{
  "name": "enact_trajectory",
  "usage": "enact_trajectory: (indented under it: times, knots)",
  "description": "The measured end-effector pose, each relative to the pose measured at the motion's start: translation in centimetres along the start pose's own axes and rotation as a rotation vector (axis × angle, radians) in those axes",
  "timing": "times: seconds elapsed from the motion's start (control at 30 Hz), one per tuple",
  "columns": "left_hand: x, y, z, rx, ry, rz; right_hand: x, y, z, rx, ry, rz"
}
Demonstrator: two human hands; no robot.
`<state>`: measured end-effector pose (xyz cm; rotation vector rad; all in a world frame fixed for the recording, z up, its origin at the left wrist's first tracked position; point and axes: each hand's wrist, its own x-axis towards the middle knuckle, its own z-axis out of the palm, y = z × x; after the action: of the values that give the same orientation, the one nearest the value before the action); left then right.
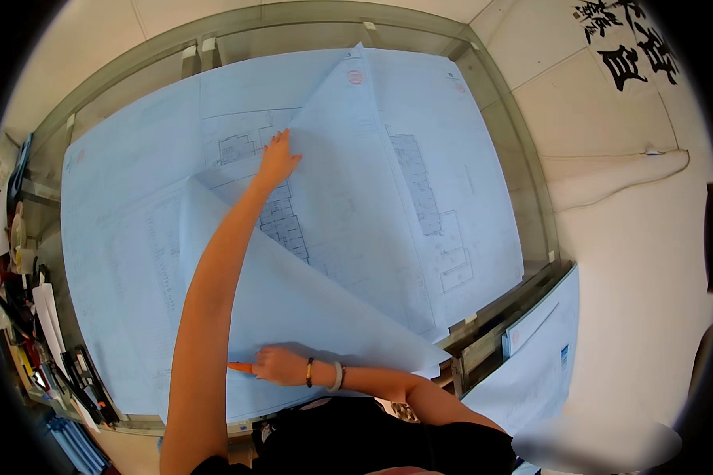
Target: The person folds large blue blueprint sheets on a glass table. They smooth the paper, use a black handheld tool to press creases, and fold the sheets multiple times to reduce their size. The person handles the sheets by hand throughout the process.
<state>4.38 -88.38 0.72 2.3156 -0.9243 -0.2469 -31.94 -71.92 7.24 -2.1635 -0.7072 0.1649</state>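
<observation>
A large sheet of bluish-white drawing paper (333, 206), printed with building floor plans, lies across a glass-topped table with parts of it folded over in broad slanting flaps. My left hand (277, 158) reaches to the upper middle of the sheet and rests on it, fingers apart, beside a fold and a printed plan. Near the front edge, my right hand (287, 366) is closed on a small orange tool (241, 367) that points left and lies against the paper. The tool's exact kind cannot be made out. Bracelets circle the right wrist.
The table's glass border and frame (499, 103) surround the sheet. Pens, cutters and other stationery (83, 380) crowd the left side. More folded drawings (530, 348) stand at the lower right. A cable (625, 190) lies on the tiled floor, near sheets of brush writing (625, 67).
</observation>
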Motion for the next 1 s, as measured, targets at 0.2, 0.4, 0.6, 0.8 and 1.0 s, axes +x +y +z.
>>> enact_trajectory:
  times: [0.2,0.4,0.6,0.8,1.0]
  knots:
    - [-1.9,4.5,-4.1,-0.274,0.041,0.083,0.2,-1.9,-5.0,0.270,0.081,0.106]
    - [-6.2,3.3,-4.6,0.134,-0.195,0.597,-3.3,7.5,-19.1,-0.198,0.750,0.453]
    - [-8.3,1.3,-3.2,0.312,-0.171,0.896,-8.6,19.0,-20.3,-0.635,0.727,0.932]
    - [-10.5,5.9,-3.0,0.234,-0.059,0.716,-9.6,22.3,-19.6,-0.713,0.647,0.941]
    - [-10.4,6.5,1.2,0.265,-0.009,0.427,-9.2,23.4,-20.7,-0.781,0.629,0.950]
